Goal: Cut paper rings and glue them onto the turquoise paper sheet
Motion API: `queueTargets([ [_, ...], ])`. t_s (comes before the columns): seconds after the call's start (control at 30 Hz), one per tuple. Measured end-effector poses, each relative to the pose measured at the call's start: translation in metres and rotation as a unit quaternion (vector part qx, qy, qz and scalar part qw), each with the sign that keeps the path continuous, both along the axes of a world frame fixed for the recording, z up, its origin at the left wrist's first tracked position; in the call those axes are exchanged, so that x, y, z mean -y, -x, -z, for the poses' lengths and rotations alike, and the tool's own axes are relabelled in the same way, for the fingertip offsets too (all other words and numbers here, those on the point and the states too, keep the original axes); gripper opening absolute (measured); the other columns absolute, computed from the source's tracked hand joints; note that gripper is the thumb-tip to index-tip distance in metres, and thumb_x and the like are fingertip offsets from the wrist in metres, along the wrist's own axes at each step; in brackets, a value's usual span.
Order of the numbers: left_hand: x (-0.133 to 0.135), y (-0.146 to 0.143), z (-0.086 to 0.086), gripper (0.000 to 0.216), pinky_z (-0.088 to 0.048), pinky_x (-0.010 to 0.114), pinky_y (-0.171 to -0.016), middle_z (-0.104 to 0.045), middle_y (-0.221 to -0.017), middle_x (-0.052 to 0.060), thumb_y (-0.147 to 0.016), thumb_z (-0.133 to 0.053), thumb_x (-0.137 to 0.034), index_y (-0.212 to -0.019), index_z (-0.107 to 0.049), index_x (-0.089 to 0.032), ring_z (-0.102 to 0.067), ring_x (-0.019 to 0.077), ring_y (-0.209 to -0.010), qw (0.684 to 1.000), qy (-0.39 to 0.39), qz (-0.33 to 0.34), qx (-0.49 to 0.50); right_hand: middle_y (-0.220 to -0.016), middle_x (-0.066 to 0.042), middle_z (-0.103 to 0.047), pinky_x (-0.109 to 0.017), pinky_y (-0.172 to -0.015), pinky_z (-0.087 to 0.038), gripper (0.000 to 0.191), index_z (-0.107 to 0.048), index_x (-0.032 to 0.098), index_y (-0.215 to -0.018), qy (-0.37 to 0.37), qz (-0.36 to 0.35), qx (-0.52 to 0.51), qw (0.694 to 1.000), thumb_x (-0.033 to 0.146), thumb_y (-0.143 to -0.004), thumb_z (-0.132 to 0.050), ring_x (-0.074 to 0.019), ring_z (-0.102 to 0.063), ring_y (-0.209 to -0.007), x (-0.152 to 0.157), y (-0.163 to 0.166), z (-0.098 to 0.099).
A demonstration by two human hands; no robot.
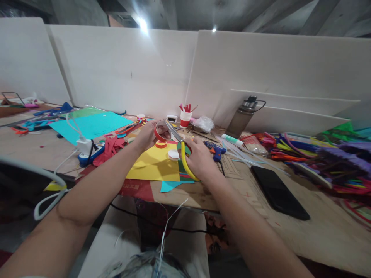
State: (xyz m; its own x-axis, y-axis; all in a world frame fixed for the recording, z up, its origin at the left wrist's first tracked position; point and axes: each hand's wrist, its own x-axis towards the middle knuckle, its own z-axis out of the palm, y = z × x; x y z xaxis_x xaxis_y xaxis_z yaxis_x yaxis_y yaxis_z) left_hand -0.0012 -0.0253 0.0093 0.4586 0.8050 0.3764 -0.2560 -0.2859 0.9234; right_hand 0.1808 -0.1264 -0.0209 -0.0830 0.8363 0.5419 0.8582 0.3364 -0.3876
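My left hand (149,135) grips a ring-shaped piece with a red outer band (160,138), held up over the table. In my right hand (199,157) is a pair of scissors with yellow handles (186,164); its metal blades point up and left, their tips close to the ring. Beneath them lies a sheet of yellow paper (153,166). A small red and yellow ring (161,145) and a round white piece (173,155) rest on that sheet. Whether the blades touch the ring I cannot tell.
A blue glue gun (218,153) and a black phone (279,192) lie to the right. Behind stand a dark bottle (240,117) and a paper cup (186,118) with red sticks. Turquoise paper (92,125), red strips (111,148) and a power strip (88,153) are left.
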Motion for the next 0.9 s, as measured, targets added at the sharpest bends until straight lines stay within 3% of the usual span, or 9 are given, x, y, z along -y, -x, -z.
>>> queueTargets([
  [0.3, -0.002, 0.002, 0.002, 0.021, -0.047, 0.021, -0.054, -0.062, -0.064, 0.002, -0.076, -0.073, -0.03, -0.075, -0.063, -0.012, -0.059, 0.0099, -0.054, 0.999, -0.005, 0.04, -0.015, -0.11, -0.014, -0.058, -0.037, -0.08, -0.05, 0.04, -0.066, 0.018, -0.122, 0.0, -0.008, -0.001, 1.0, 0.031, -0.085, -0.058, -0.0254, -0.06, -0.09, -0.002, -0.001, 0.0],
  [0.67, -0.003, 0.007, -0.003, 0.02, -0.045, 0.02, -0.051, -0.06, -0.059, 0.005, -0.076, -0.071, -0.023, -0.062, -0.063, -0.011, -0.057, 0.01, -0.052, 0.998, -0.006, 0.048, -0.049, -0.11, -0.013, -0.063, -0.037, -0.082, -0.05, 0.036, -0.07, 0.02, -0.116, -0.007, -0.014, 0.007, 1.0, 0.027, -0.082, -0.059, -0.026, -0.062, -0.093, -0.002, -0.001, 0.001],
  [0.8, -0.008, 0.006, -0.003, 0.014, -0.048, 0.021, -0.054, -0.066, -0.071, 0.006, -0.078, -0.071, -0.024, -0.074, -0.066, -0.011, -0.06, 0.0108, -0.057, 1.0, 0.015, 0.021, -0.017, -0.112, -0.014, -0.063, -0.038, -0.087, -0.049, 0.041, -0.068, 0.02, -0.121, -0.012, -0.01, -0.001, 1.0, 0.025, -0.081, -0.061, -0.0272, -0.062, -0.099, -0.004, -0.002, 0.002],
  [0.9, -0.011, 0.007, -0.001, 0.014, -0.049, 0.021, -0.054, -0.065, -0.068, 0.004, -0.076, -0.072, -0.024, -0.074, -0.066, -0.012, -0.061, 0.011, -0.057, 1.0, 0.001, -0.015, 0.01, -0.111, -0.015, -0.063, -0.038, -0.086, -0.049, 0.042, -0.067, 0.018, -0.122, -0.008, -0.009, 0.001, 1.0, 0.025, -0.081, -0.062, -0.0281, -0.062, -0.099, -0.004, -0.002, 0.001],
])
